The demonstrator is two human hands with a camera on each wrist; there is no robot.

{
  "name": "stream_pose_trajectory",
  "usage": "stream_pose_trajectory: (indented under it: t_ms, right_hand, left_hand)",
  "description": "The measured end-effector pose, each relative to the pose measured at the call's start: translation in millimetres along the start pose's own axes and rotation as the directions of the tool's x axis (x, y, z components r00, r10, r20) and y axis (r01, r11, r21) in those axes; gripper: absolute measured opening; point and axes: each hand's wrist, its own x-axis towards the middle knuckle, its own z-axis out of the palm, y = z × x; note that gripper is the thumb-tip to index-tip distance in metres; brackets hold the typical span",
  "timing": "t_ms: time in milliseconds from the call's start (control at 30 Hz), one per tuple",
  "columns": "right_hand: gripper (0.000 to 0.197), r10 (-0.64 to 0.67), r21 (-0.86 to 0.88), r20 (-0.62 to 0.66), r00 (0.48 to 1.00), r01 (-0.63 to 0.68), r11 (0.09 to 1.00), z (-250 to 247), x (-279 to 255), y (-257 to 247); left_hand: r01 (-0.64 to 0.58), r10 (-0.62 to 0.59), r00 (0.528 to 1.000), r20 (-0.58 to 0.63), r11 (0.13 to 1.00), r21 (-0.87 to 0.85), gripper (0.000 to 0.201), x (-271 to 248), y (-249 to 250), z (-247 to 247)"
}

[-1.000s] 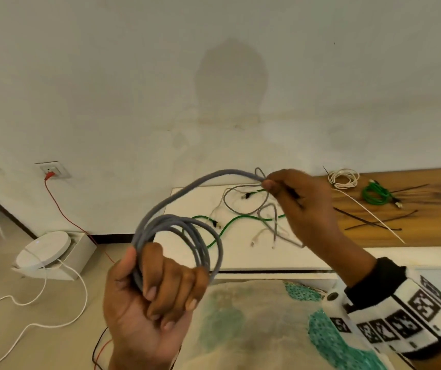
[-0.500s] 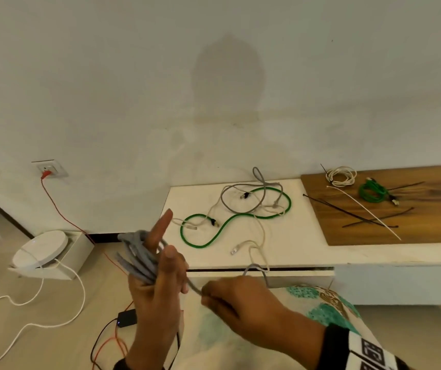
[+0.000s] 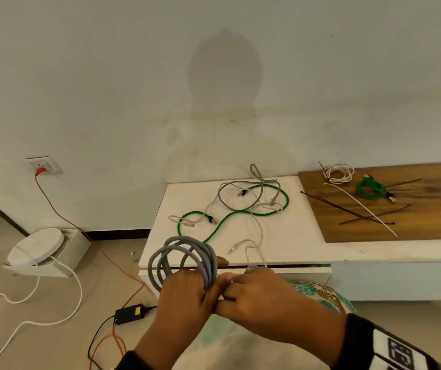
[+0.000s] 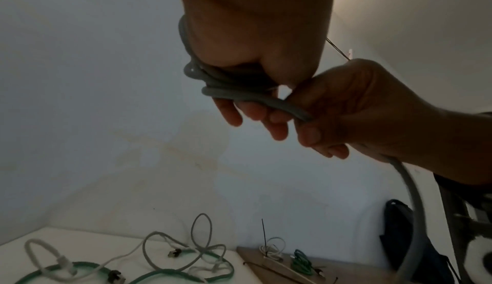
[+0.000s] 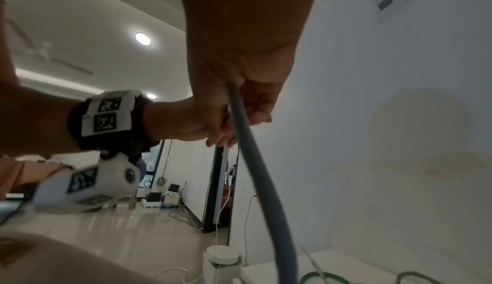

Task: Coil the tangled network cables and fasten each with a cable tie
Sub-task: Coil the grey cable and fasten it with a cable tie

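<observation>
My left hand (image 3: 187, 295) grips a grey network cable coil (image 3: 182, 257) of several loops, held upright just in front of the white table (image 3: 288, 244). My right hand (image 3: 251, 292) presses against the left and grips the same cable's free run (image 4: 410, 193), which hangs down from its fist (image 5: 261, 172). On the table lies a tangle of a green cable (image 3: 230, 217), a grey cable (image 3: 240, 208) and a cream cable (image 3: 260, 231). Black cable ties (image 3: 347, 209) and a white tie (image 3: 360, 206) lie on the wooden board (image 3: 427, 222).
A coiled white cable (image 3: 338, 173) and a coiled green cable (image 3: 368, 189) sit at the back of the board. On the floor at left are a round white device (image 3: 35, 247), a white cord, a red wire from the wall socket (image 3: 43, 165) and a black adapter (image 3: 130, 312).
A second ago my right hand was stretched out over the table, pulling the grey cable. It swung down and back to my left hand, laying another loop onto the coil.
</observation>
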Motion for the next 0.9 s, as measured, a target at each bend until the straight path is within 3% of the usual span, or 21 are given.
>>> stream_pose_trajectory:
  t_ms: [100,200,267,300,367,433,500,567,667,700,767,833,900]
  right_hand:
    - [0.017,0.002,-0.113,-0.324,0.946,-0.041,0.993,-6,-7,7]
    - [0.015,-0.027,-0.145,-0.492,0.870,-0.051,0.988,-11,-10,30]
    - [0.018,0.017,-0.093,-0.508,0.861,-0.074,0.993,-13,-12,57]
    - [0.022,0.104,-0.006,-0.522,0.846,-0.126,0.992,-13,-13,70]
    - [0.037,0.328,0.182,-0.515,0.792,-0.272,0.945,-5,-14,91]
    - [0.042,0.442,0.220,-0.446,0.778,-0.383,0.897,18,-10,100]
    - [0.041,0.502,0.207,-0.427,0.752,-0.460,0.864,37,-1,103]
    - [0.038,0.528,0.218,-0.495,0.690,-0.490,0.844,43,6,111]
    - [0.028,0.494,0.172,-0.622,0.607,-0.509,0.843,53,5,134]
    - [0.025,0.522,0.152,-0.610,0.596,-0.558,0.815,61,1,145]
    - [0.022,0.698,0.127,-0.447,0.559,-0.733,0.668,77,-14,169]
    - [0.016,0.883,0.083,-0.203,0.423,-0.891,0.446,94,-37,189]
    - [0.010,0.953,0.228,-0.073,0.295,-0.925,0.304,101,-52,205]
  left_hand:
    - [-0.050,0.050,0.998,0.028,0.999,0.010,0.094,-4,3,-2]
    - [0.081,-0.027,0.982,0.188,0.954,-0.290,0.085,-10,8,-1]
    - [0.239,-0.022,0.936,0.350,0.772,-0.589,0.067,-17,13,-1]
    - [0.308,0.002,0.910,0.415,0.667,-0.678,0.055,-19,18,-2]
    - [0.376,0.018,0.887,0.462,0.554,-0.743,0.041,-23,23,-3]
    - [0.396,-0.014,0.890,0.457,0.521,-0.756,0.040,-24,26,-2]
    - [0.354,-0.054,0.922,0.383,0.516,-0.780,0.041,-20,28,-4]
    - [0.288,-0.124,0.957,0.264,0.535,-0.794,0.044,-13,27,-10]
    - [0.215,-0.221,0.969,0.106,0.554,-0.804,0.056,-5,23,-26]
    - [0.193,-0.249,0.966,0.062,0.544,-0.816,0.057,-3,22,-32]
    - [0.138,-0.302,0.953,-0.025,0.508,-0.850,0.057,0,18,-46]
    - [0.091,-0.335,0.937,-0.096,0.501,-0.861,0.059,-1,13,-59]
    - [0.063,-0.358,0.924,-0.137,0.494,-0.867,0.060,-1,9,-68]
